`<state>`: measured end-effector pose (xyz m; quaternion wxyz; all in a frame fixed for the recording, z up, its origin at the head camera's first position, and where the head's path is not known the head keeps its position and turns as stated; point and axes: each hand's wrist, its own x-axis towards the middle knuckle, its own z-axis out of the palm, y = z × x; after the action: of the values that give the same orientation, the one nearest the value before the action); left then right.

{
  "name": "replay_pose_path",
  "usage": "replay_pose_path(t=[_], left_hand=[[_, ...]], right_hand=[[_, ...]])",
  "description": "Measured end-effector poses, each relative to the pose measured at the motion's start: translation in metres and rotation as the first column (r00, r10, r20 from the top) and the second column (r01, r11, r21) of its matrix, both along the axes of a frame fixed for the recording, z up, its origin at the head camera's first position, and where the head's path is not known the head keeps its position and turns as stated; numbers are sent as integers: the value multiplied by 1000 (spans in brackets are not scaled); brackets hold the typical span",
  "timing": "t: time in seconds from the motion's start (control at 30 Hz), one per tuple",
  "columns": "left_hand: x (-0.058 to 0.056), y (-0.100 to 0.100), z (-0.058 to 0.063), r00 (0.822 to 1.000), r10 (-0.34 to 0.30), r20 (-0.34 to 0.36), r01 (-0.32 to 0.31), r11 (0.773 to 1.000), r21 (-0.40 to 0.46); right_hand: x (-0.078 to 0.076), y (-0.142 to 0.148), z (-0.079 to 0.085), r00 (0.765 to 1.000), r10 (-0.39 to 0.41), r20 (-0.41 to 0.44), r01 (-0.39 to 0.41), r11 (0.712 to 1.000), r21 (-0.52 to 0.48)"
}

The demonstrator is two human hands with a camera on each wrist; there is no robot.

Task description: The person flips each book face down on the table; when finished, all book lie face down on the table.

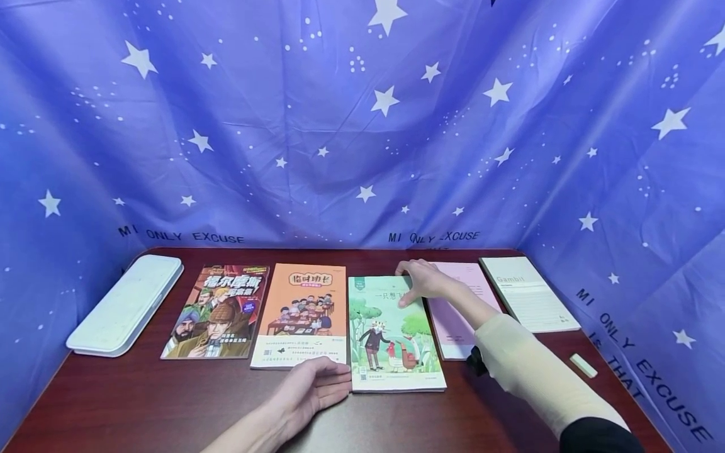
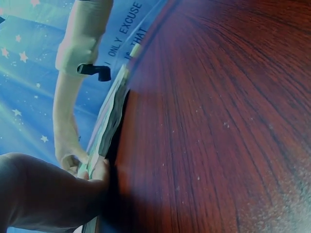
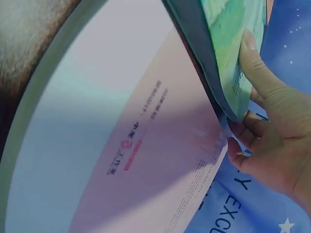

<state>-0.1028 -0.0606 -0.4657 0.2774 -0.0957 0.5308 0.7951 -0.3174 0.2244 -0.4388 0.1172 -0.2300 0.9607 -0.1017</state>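
Note:
A green picture book (image 1: 396, 340) with trees, a cat and birds on its cover lies in the middle of the table, in front of me. My right hand (image 1: 427, 280) pinches its upper right corner, thumb on the cover and fingers at the edge. In the right wrist view, that thumb (image 3: 255, 63) presses the green cover (image 3: 228, 39), beside a pink book (image 3: 131, 136). At the lower left edge of the green book, my left hand (image 1: 308, 390) touches it with nearly straight fingers. The left wrist view shows the left hand (image 2: 58, 189) against the book's side.
Left of the green book lie an orange book (image 1: 308, 302), a comic-style detective book (image 1: 218, 314) and a white case (image 1: 127, 305). On its right are the pink book (image 1: 453, 333), a pale Gambit notepad (image 1: 529, 296) and a small eraser-like block (image 1: 583, 365). Blue star-patterned cloth (image 1: 340, 126) encloses the table.

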Motion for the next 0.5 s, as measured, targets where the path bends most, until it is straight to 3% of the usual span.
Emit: replay_pose_path(t=[0.33, 0.5], left_hand=[[-1, 3, 2, 999, 27, -36, -28, 999, -17], [-1, 3, 4, 999, 18, -48, -19, 1000, -22]], right_hand=[[3, 1, 4, 999, -31, 34, 32, 999, -29], [5, 6, 6, 997, -47, 65, 53, 994, -94]])
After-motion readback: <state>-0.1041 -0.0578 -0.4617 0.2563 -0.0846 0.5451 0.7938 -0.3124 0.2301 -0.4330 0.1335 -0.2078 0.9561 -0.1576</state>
